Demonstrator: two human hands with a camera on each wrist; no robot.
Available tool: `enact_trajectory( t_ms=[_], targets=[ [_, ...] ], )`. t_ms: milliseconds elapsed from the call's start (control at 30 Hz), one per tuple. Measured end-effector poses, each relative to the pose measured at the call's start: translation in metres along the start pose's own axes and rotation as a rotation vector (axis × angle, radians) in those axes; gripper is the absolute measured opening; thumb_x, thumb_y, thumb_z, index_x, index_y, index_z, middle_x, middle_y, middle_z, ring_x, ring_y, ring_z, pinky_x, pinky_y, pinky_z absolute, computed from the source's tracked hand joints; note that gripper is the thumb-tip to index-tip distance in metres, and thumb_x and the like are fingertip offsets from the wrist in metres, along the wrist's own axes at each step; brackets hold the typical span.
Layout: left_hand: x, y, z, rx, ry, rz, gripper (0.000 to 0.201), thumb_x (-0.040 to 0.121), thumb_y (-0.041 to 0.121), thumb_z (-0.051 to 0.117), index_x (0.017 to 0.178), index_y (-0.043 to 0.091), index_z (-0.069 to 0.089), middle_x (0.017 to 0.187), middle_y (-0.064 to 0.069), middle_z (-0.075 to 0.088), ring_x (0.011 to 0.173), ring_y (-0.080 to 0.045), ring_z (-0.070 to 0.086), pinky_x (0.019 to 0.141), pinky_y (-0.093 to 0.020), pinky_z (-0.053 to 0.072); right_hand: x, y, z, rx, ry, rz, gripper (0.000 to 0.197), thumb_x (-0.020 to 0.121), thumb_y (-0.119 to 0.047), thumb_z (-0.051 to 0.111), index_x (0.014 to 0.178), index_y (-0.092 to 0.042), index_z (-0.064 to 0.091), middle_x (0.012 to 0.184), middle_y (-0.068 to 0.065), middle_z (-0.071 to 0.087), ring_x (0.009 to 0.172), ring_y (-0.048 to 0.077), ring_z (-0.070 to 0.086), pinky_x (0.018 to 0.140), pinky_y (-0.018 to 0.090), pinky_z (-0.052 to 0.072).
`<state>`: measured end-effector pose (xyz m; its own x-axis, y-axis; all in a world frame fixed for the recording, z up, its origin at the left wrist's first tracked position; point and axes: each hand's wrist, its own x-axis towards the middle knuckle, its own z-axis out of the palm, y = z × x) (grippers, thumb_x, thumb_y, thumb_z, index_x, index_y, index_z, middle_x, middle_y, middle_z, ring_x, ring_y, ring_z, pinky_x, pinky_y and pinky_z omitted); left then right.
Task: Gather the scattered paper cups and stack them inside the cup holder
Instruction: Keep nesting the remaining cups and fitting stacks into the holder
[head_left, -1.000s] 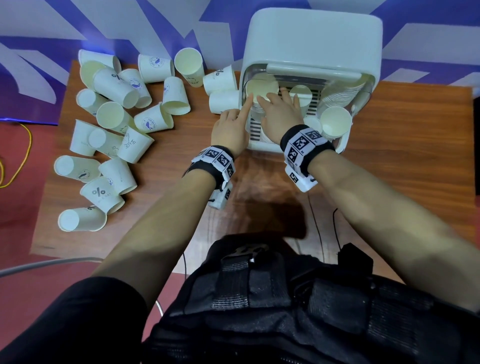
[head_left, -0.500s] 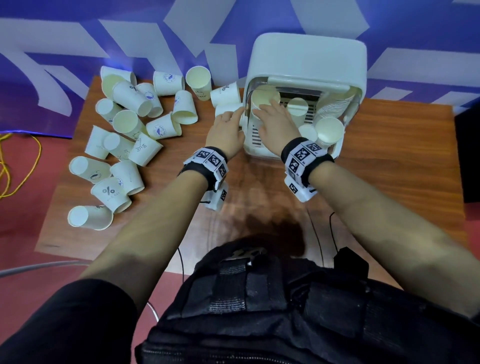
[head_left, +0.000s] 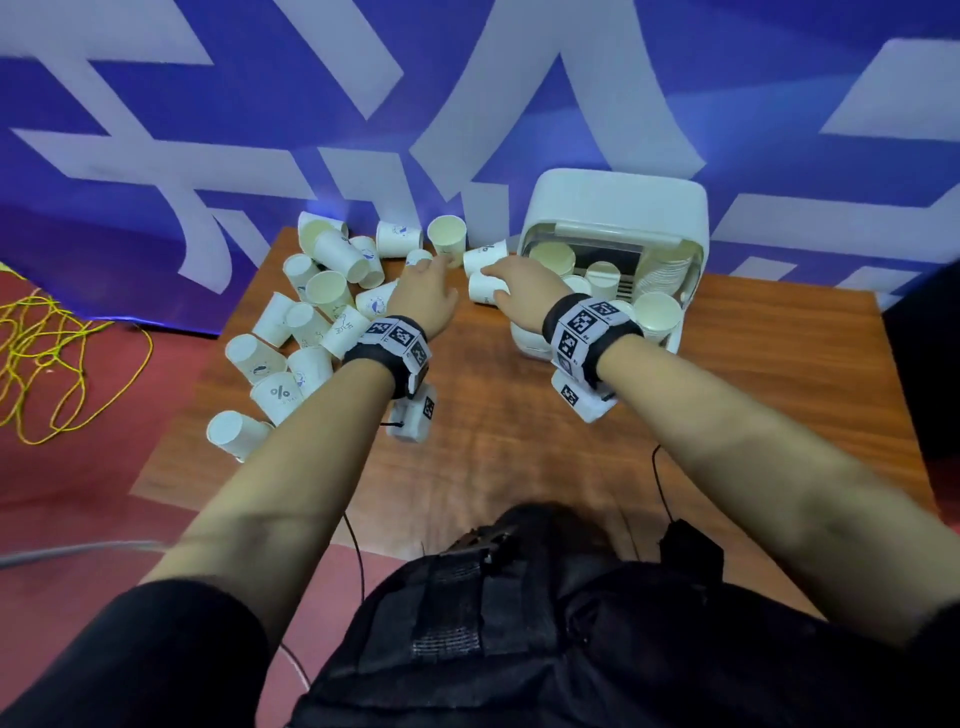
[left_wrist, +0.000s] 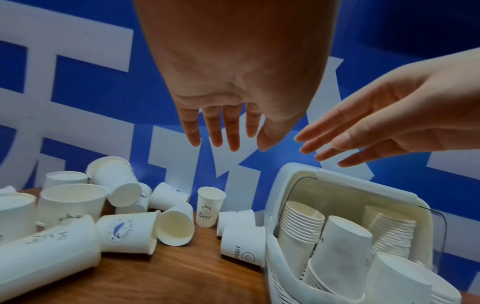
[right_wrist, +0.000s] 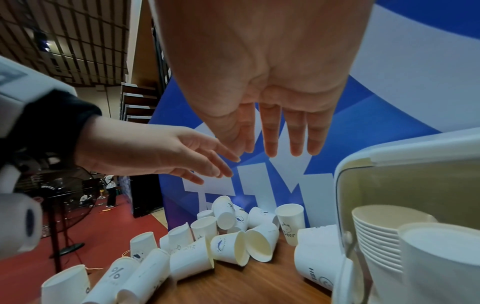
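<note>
White paper cups (head_left: 317, 306) lie beside the cup holder (head_left: 618, 208); left hand (head_left: 423, 299) and right hand (head_left: 524, 293) hover above them, fingers straight, holding nothing.

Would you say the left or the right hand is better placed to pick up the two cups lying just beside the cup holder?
Probably the right hand: its open fingers hover above the two cups lying against the cup holder. The left hand, also open, is nearer the scattered pile.

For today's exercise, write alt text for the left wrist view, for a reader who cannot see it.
An open left hand hovers, fingers spread, above white paper cups scattered on a brown wooden table. The open right hand reaches in beside it, above a white plastic cup holder holding stacked cups.
</note>
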<state>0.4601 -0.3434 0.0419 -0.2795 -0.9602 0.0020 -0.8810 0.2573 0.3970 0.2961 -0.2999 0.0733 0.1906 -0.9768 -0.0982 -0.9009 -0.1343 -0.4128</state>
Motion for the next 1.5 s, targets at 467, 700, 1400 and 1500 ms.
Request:
enact_trajectory(
  t_ms=[467, 700, 1400, 1500],
  targets=[
    [-0.064, -0.071, -0.042, -0.075, 0.063, -0.143, 0.049, 0.090, 0.014, 0.052, 0.138, 0.012, 0.044, 0.129, -0.018, 0.054, 0.119, -0.036, 0.047, 0.096, -0.041, 0.039, 0.019, -0.089, 0.042, 0.062, -0.122, -0.071, 0.045, 0.089, -0.012, 0.047, 0.133, -0.016, 0.052, 0.132, 0.016, 0.054, 0.117, 0.034, 0.053, 0.096, 0.037, 0.044],
    [-0.087, -0.142, -0.062, -0.038, 0.013, -0.307, 0.049, 0.091, 0.016, 0.049, 0.139, 0.011, 0.042, 0.131, -0.018, 0.054, 0.121, -0.034, 0.047, 0.099, -0.043, 0.041, 0.050, -0.138, 0.075, 0.004, -0.260, -0.115, 0.047, 0.092, -0.017, 0.045, 0.139, -0.019, 0.047, 0.143, 0.010, 0.047, 0.130, 0.028, 0.043, 0.106, 0.036, 0.037],
    [-0.123, -0.298, -0.044, -0.089, -0.174, -0.685, 0.053, 0.089, 0.022, 0.052, 0.140, 0.018, 0.038, 0.138, -0.013, 0.040, 0.125, -0.036, 0.040, 0.100, -0.047, 0.041, 0.120, -0.233, 0.186, 0.011, -0.511, -0.126, 0.035, 0.091, -0.010, 0.044, 0.124, -0.007, 0.054, 0.131, 0.012, 0.052, 0.126, 0.032, 0.043, 0.101, 0.036, 0.037],
    [-0.124, -0.307, -0.034, -0.103, -0.251, -0.725, 0.043, 0.086, 0.020, 0.051, 0.128, 0.015, 0.044, 0.127, -0.013, 0.043, 0.118, -0.036, 0.046, 0.094, -0.045, 0.045, 0.124, -0.236, 0.204, 0.027, -0.546, -0.090, 0.047, 0.092, -0.013, 0.047, 0.139, -0.016, 0.044, 0.139, 0.011, 0.047, 0.128, 0.031, 0.044, 0.104, 0.038, 0.038]
  ],
)
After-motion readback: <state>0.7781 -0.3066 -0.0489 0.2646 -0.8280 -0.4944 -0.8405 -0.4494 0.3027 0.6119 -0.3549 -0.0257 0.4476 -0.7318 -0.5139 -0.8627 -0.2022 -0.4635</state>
